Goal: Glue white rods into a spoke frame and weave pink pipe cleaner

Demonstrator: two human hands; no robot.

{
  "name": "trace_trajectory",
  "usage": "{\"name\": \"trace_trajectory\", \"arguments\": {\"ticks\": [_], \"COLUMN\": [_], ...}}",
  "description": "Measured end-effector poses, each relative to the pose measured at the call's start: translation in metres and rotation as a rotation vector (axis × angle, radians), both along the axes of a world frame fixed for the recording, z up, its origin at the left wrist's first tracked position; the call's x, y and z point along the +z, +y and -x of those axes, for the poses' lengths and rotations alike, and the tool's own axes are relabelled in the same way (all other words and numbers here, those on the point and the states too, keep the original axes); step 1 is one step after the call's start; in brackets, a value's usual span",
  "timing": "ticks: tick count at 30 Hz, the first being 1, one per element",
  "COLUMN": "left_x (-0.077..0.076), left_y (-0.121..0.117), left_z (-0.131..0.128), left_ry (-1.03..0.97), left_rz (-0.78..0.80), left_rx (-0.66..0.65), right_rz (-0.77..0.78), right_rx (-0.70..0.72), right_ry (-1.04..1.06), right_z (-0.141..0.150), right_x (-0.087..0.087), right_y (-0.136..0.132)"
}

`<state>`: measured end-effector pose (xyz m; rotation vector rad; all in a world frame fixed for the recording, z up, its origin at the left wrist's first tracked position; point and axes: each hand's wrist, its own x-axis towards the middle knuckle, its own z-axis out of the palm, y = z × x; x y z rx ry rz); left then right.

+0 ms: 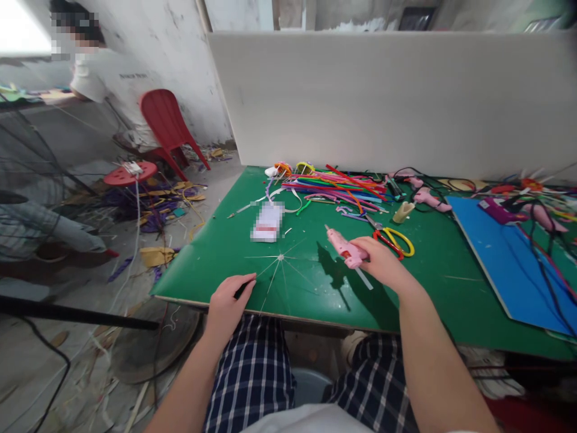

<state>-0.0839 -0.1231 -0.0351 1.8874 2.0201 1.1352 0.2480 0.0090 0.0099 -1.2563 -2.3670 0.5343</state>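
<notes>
In the head view, a spoked piece (pixel 280 257) is seen near the front edge of the green surface (pixel 202 261), with thin, pale spokes spread from a small whitish hub. One spoke is pinched near its outer end by the left hand (pixel 231 296), thumb and forefinger being brought together there. A pink glue gun (pixel 345 245) is gripped by the right hand (pixel 379 262) above the surface, to the right of the hub; its nozzle is aimed away from the body, and a translucent glue stick (pixel 365 279) is seen jutting from its rear.

The spoked piece is judged to be very light, with springy spokes that could be bent or twisted easily and a joint that may be fragile. It is best taken by a spoke's outer end, well away from the hub, with a light pinch. The glue gun is judged to be rigid and heavier, best held by its handle; the nozzle should be treated as hot.

Several spokes are nearly lost against the green, so their number cannot be told, nor whether the hub rests on the surface or is slightly raised. The glue gun's handle and trigger are largely covered by the fingers. The printing on a white packet (pixel 267 221) is blurred out, and a blue board (pixel 505 258) is cut off at the right edge.
</notes>
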Motion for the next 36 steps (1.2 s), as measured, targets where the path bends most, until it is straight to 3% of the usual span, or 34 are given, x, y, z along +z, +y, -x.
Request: {"name": "trace_trajectory", "arguments": {"ticks": [6, 10, 14, 19, 22, 25, 28, 31, 36], "left_x": [0.008, 0.013, 0.016, 0.017, 0.021, 0.032, 0.047, 0.061, 0.074], "left_y": [0.012, 0.021, 0.027, 0.034, 0.038, 0.043, 0.047, 0.051, 0.057], "left_z": [-0.004, -0.012, -0.019, -0.021, -0.018, -0.013, -0.006, -0.001, 0.003], "left_ry": [0.019, -0.006, -0.015, -0.036, -0.074, -0.111, -0.165, -0.263, -0.505], "left_rz": [-0.02, -0.029, -0.06, -0.07, -0.081, -0.086, -0.044, 0.013, 0.086], "left_rx": [-0.069, -0.088, -0.085, -0.079, -0.063, -0.086, -0.136, -0.232, -0.418], "right_rz": [-0.149, -0.122, -0.068, -0.051, -0.185, -0.208, -0.129, 0.003, 0.289], "right_rx": [-0.479, -0.692, -0.764, -0.688, -0.704, -0.696, -0.612, -0.424, -0.194], "right_ry": [-0.131, -0.288, -0.402, -0.346, -0.273, -0.09, 0.152, 0.333, 0.624], "right_z": [-0.103, -0.15, -0.164, -0.168, -0.162, -0.137, -0.097, -0.056, -0.008], "right_x": [-0.011, -0.021, -0.029, -0.036, -0.027, -0.005, 0.023, 0.047, 0.073], "right_y": [-0.017, -0.026, -0.024, -0.026, -0.033, -0.042, -0.049, -0.05, -0.045]}}
